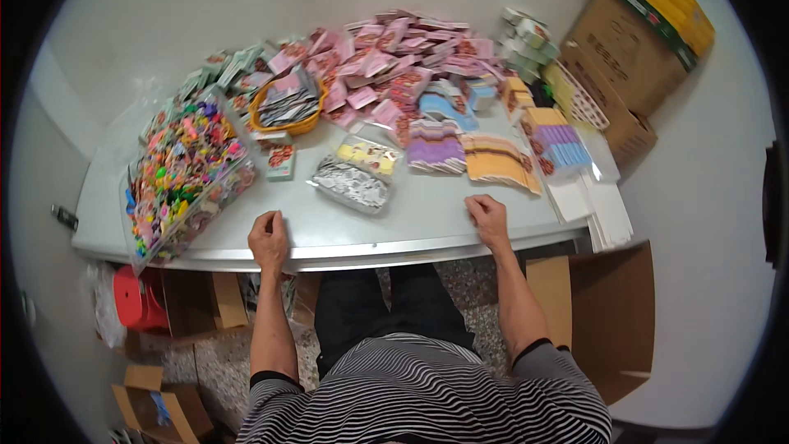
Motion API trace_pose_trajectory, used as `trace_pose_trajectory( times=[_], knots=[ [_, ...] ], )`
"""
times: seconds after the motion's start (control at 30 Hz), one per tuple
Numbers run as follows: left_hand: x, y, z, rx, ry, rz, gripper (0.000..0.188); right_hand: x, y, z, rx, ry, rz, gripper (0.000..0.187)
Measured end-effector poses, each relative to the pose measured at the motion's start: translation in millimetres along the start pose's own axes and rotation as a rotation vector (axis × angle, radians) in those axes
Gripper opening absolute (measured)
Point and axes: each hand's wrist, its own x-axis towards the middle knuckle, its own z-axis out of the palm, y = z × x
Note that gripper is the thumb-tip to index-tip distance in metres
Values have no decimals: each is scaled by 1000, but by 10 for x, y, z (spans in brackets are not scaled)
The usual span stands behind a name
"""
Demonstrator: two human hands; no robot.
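My left hand (269,240) rests as a loose fist at the table's front edge, with nothing seen in it. Over to the right, my right hand (487,218) is also curled closed on the tabletop, just below a fanned stack of orange flat cartons (497,161). Between the hands and farther back lies a clear plastic box (355,175) with silver packets and yellow pieces inside. A small green-and-white box (280,162) stands beyond my left hand. Purple flat cartons (436,146) sit left of the orange ones, and light-blue cartons (446,105) lie behind them.
A clear bin (197,212) of small colourful toys stands left, overhanging the edge. An orange basket (288,126) holds silver packets. Pink boxes (386,57) heap up behind. Right are purple-and-blue cartons (560,141), white cards (588,205) and brown cartons (629,45). An open cardboard box (612,312) stands below.
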Motion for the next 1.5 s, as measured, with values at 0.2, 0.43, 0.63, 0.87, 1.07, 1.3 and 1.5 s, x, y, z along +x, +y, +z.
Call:
trace_pose_trajectory(
  times=[0.2,0.43,0.63,0.87,1.07,1.3,1.5],
  knots=[
    [-360,269,-185,-7,-21,-57,21,7,-93,-233,-68,-33,-162,19],
    [-617,437,-160,-45,-88,-49,21,-343,-84,-577,-72,34,-185,20],
    [-885,533,-266,32,-107,10,19,-572,-112,-734,-78,43,-201,20],
    [-1364,612,-348,216,-128,299,13,-810,-102,-938,-96,55,-214,22],
    [-1882,686,-406,334,-172,432,20,-1081,-51,-1115,-124,74,-234,23],
    [-2125,812,-439,370,-256,328,26,-1164,-74,-1256,-156,82,-277,25],
    [-2309,863,-360,385,-233,376,26,-1184,-12,-1382,-147,99,-315,23]
  ],
)
